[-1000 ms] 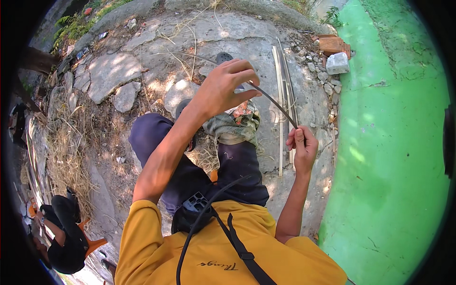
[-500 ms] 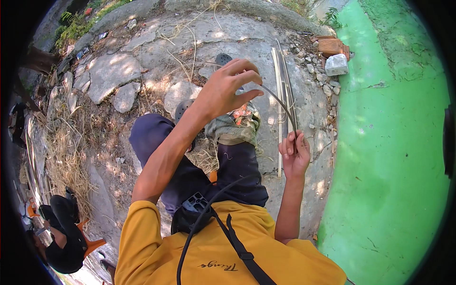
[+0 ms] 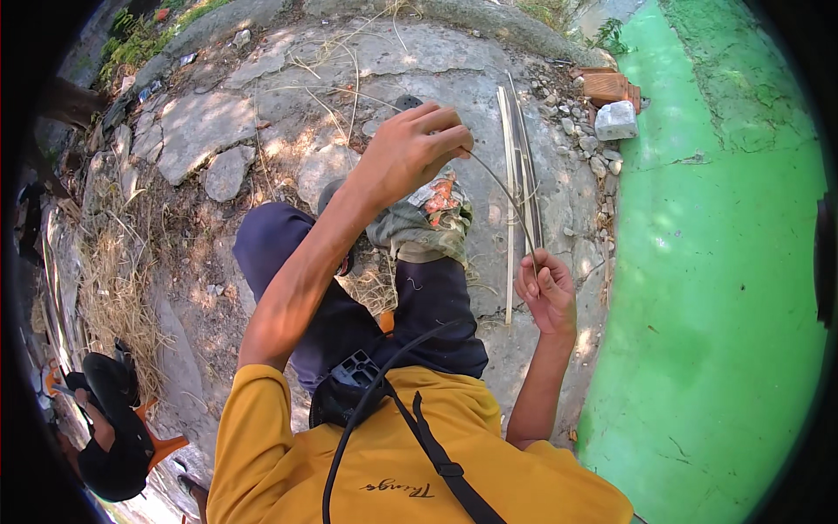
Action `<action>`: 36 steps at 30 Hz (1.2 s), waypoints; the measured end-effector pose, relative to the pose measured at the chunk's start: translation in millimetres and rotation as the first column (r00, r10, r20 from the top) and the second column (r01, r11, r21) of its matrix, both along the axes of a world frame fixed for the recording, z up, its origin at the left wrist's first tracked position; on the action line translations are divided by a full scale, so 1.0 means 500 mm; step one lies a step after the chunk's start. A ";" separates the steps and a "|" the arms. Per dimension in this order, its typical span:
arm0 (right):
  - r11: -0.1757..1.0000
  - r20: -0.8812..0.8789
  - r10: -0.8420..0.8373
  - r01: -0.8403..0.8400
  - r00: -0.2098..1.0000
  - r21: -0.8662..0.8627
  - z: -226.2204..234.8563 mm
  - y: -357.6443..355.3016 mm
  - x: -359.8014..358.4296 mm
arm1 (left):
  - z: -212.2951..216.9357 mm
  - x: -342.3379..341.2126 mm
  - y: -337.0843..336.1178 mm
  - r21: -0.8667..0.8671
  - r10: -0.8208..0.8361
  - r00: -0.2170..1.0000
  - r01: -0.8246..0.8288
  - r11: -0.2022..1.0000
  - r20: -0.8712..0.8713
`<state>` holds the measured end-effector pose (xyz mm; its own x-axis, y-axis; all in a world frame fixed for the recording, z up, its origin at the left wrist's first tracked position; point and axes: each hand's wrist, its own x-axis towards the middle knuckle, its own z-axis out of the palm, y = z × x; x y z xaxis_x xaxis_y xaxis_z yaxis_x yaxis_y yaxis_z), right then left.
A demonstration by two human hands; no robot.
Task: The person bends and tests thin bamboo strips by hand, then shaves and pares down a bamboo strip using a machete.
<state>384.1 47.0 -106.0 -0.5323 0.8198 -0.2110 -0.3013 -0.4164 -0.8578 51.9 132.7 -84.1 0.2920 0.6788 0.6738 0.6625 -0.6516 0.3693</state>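
Note:
A thin, dark, flexible strip point(image 3: 504, 184), like split bamboo or cane, bows between my two hands. My left hand point(image 3: 412, 155) is closed on its far end, fingers curled over and thumb hidden beneath. A thin pale length runs out to the left beyond that hand. On the near right, my right hand point(image 3: 550, 293) pinches the other end between thumb and fingers, palm turned up. Below my left hand, a camouflage-patterned cloth point(image 3: 415, 225) with an orange-and-white patch lies over my right leg.
Long pale slats point(image 3: 509, 205) and darker strips lie on the cracked concrete right of my legs. Bricks point(image 3: 607, 86) and a pale block point(image 3: 616, 120) stand by the green surface point(image 3: 698, 288). Dry fibre shavings point(image 3: 122, 306) are heaped at left, near a seated person point(image 3: 113, 437).
My left hand has moved slightly left and its fingers have closed on the strip. My right hand has turned a little more palm-up, and the strip's bend looks flatter.

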 end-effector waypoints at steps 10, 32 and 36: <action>0.989 -0.412 -0.133 0.150 0.901 0.008 -0.039 -0.006 -0.048 | -0.001 0.017 0.004 -0.012 -0.008 0.998 0.009 1.000 0.067; 0.903 0.481 -0.252 0.024 0.840 0.430 0.045 -0.021 -0.107 | 0.021 -0.027 -0.002 -0.653 0.405 0.542 0.417 0.632 0.737; 0.846 0.580 -0.325 -0.044 0.747 0.531 0.046 -0.023 -0.145 | 0.027 0.012 -0.018 -0.540 0.253 0.478 0.710 0.452 0.841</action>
<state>311.4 35.8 -83.2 -0.2939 0.9558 -0.0037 0.3626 0.1079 -0.9257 57.8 123.5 -70.7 0.2737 0.9570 -0.0965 -0.3367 0.1893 0.9224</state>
